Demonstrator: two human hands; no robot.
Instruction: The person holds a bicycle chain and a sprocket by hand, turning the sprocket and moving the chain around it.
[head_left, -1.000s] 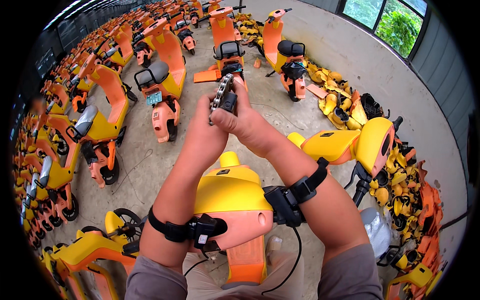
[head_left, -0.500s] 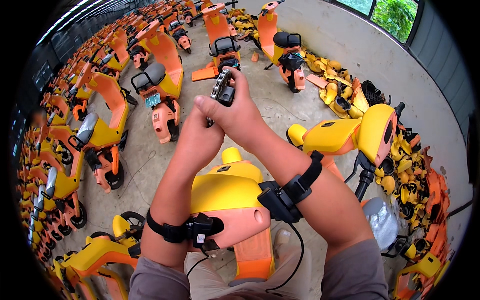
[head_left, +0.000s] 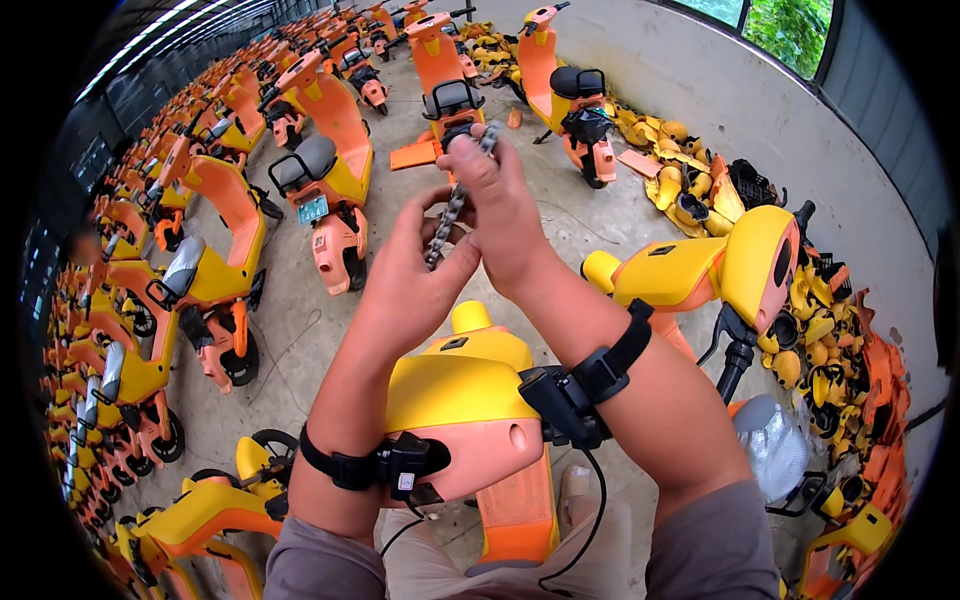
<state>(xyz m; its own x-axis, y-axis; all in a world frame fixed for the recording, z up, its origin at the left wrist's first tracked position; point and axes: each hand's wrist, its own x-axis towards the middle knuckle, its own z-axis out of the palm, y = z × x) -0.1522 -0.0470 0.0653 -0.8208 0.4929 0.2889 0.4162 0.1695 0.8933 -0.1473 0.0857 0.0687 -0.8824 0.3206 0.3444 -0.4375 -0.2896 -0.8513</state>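
A silver metal link chain (head_left: 449,219) runs slantwise between my two hands, held up above the scooter in front of me. The fingers of my left hand (head_left: 422,268) curl round its lower end. Higher up and to the right, my right hand (head_left: 505,215) grips the upper part, its thumb pressed toward the bent fingers. Parts of the chain are covered by the fingers. Just below my forearms is the yellow and salmon front of the scooter (head_left: 455,390). Each forearm wears a black strap with a small device and a cable.
Another yellow scooter head (head_left: 757,265) with a black handlebar stands at my right. Parked orange scooters (head_left: 335,125) fill the left and far side in rows. Loose yellow and orange body panels (head_left: 800,365) are heaped along the wall (head_left: 650,55). An orange panel (head_left: 414,155) lies on the floor ahead.
My hands were clasped close together; now they are apart, with more of the chain showing between them. The black block seen by the chain earlier no longer shows clearly.
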